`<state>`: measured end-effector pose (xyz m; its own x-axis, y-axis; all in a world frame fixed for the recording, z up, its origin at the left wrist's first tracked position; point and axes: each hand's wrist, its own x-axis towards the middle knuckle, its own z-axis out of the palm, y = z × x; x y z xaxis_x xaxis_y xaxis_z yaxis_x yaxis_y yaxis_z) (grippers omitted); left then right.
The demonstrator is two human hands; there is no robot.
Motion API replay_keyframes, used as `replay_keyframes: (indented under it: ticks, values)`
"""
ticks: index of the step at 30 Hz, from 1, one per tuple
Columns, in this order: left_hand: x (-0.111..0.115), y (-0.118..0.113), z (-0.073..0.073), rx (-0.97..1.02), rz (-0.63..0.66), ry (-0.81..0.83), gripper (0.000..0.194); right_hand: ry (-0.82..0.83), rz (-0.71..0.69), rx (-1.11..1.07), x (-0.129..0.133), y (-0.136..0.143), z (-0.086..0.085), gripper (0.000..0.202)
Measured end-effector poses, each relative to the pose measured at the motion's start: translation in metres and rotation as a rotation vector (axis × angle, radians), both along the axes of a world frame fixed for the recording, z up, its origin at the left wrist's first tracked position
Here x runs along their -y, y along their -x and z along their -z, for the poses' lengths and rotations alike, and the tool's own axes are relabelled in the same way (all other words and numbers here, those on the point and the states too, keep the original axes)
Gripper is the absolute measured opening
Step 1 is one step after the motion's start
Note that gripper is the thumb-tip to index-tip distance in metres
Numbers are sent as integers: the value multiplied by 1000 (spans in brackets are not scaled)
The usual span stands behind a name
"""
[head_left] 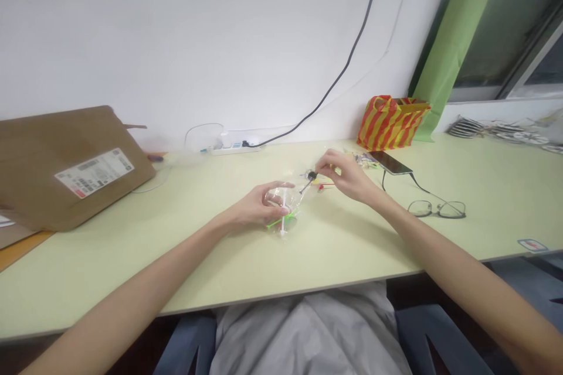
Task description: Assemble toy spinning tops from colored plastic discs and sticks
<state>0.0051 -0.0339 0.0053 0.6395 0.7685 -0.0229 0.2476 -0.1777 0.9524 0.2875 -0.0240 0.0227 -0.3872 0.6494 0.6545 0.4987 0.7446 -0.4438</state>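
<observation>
My left hand (264, 205) is closed on a clear plastic bag (281, 232) just above the table. Inside or against the bag show a white stick-like piece (284, 220) and a bright green one (275, 224). My right hand (341, 171) pinches a small dark stick with a black end (312, 176), held over the bag's upper part. Its lower end points down toward the left hand. Close beneath the right hand lies a small red stick-like piece (323, 187). Whether the dark stick is still partly in the bag I cannot tell.
A brown cardboard parcel (57, 170) stands at the left. Against the wall lies a power strip (235, 150) with a black cable (343, 70). To the right are a striped bag (391, 123), a phone (390, 163), eyeglasses (436, 209) and small colourful pieces (366, 159).
</observation>
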Motion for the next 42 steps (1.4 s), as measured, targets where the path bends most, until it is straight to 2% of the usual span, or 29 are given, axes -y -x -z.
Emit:
replay_keyframes:
  ticks: [3, 6, 10, 13, 17, 20, 25, 29, 31, 33, 35, 38, 40, 42]
  values:
    - [-2, 1, 2, -3, 4, -13, 70, 57, -133, 2, 11, 13, 1, 14]
    - [-2, 2, 2, -24, 51, -25, 61, 68, -185, -46, 22, 29, 6, 12]
    - [0, 1, 1, -15, 68, -47, 50, 137, -124, -226, 25, 40, 11, 5]
    - [1, 0, 3, 15, 47, -17, 56, 229, -58, -377, 23, 38, 11, 22]
    - [0, 0, 4, 19, 69, -14, 59, 325, -106, -466, 24, 38, 9, 32]
    - [1, 0, 3, 14, 81, -40, 58, 360, -188, -395, 26, 42, 11, 31]
    - [3, -2, -1, -31, 100, -93, 56, 433, -333, -123, 24, 37, 14, 35]
    - [5, -4, -3, -41, 98, -77, 62, 377, -422, 14, 24, 32, 10, 37]
    - [5, -4, -2, -22, 60, -80, 58, 310, -352, -34, 21, 30, 7, 37]
    - [3, -4, -1, 17, -13, -77, 57, 241, -203, -112, 15, 25, 5, 34]
    - [1, -4, 0, 60, -131, -70, 56, 180, -39, -93, 6, 16, 4, 29]
    - [-4, -3, 1, 120, -317, -94, 50, 155, 75, 208, -3, -1, 6, 13]
    - [-8, -1, 1, 185, -395, -118, 50, 193, 76, 410, -5, -5, 9, 8]
    - [-10, 1, 0, 240, -447, -129, 52, 238, 24, 505, -3, -2, 14, 12]
